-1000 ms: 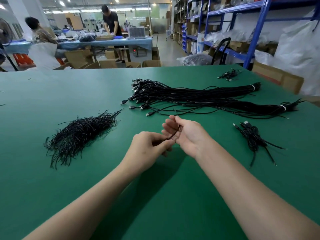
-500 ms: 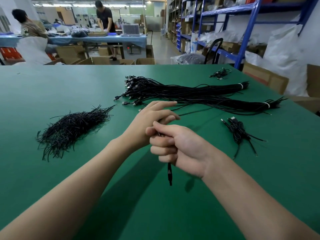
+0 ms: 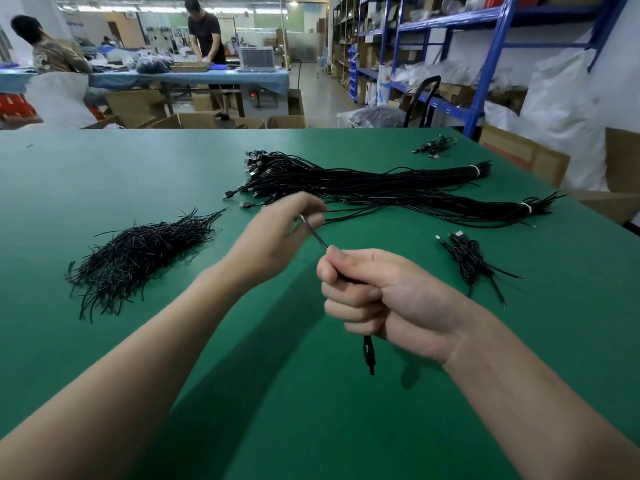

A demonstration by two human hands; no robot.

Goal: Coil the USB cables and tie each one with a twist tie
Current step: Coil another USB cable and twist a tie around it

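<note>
A USB cable (image 3: 317, 236) is stretched above the table (image 3: 104, 168), clenched in the right hand (image 3: 388, 299) and pinched by the left hand (image 3: 277, 237). Coiling seems barely begun; loops must next be gathered.

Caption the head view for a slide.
The right hand grips a cable, left hand pinches it farther along, over a green table.
</note>
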